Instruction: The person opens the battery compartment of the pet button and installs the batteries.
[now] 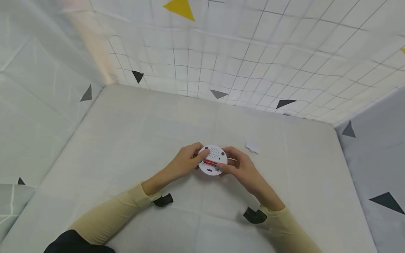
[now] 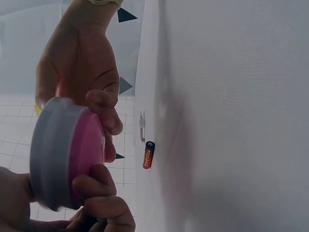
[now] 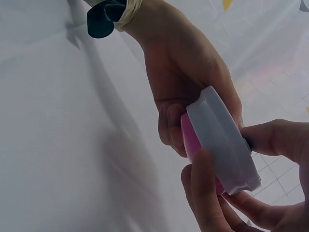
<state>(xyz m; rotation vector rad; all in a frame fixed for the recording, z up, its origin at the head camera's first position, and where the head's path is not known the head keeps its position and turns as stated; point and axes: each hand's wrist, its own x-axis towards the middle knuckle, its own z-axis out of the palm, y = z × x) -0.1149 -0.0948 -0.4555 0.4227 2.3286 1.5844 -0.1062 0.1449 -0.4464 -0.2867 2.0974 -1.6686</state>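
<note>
Both hands hold a round white battery device above the table, its back turned up. Its back has speaker holes, dark feet and an uncovered battery slot with a red battery in it. The pink front faces down. My left hand grips the left rim, thumb on the back and fingers underneath. From the right, my right hand grips the rim, its thumb at the right end of the battery. A loose red and black battery lies on the table, hidden in the head view.
A small white battery cover lies on the table to the right, beyond the right hand. The white-covered table is bordered by hanging sheets, including a gridded one at the back. Dark wrist mounts hang under both cuffs.
</note>
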